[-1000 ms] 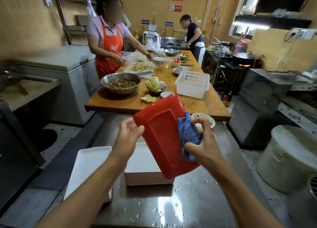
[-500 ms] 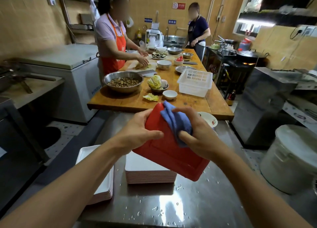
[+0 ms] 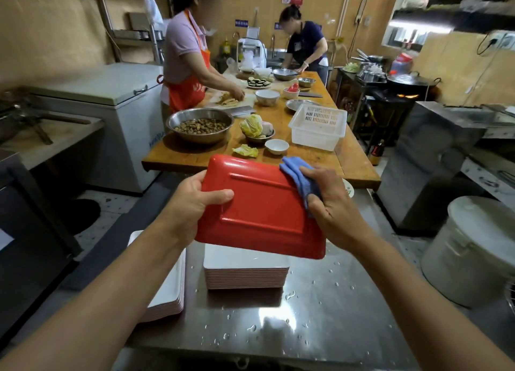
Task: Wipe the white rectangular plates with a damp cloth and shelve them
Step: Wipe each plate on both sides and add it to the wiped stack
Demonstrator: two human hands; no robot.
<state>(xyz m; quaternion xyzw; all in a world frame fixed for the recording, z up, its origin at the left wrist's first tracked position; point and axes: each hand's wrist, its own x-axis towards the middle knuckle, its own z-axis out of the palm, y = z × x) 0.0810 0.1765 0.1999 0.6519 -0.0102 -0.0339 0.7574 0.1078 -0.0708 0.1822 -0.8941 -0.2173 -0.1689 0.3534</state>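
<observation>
Steel worktop, wet with droplets, carries two stacks of white rectangular plates: one stack at centre, another stack at its left edge. Above the central stack, a plate is held red underside up. The left hand grips its left edge, thumb on top. The right hand presses a blue cloth, seemingly bunched under curled fingers, against the far right corner.

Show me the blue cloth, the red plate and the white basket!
blue cloth (image 3: 299, 177), head view, on its folded middle.
red plate (image 3: 262, 206), head view, on its upturned underside.
white basket (image 3: 317, 129), head view, on its front wall.
</observation>
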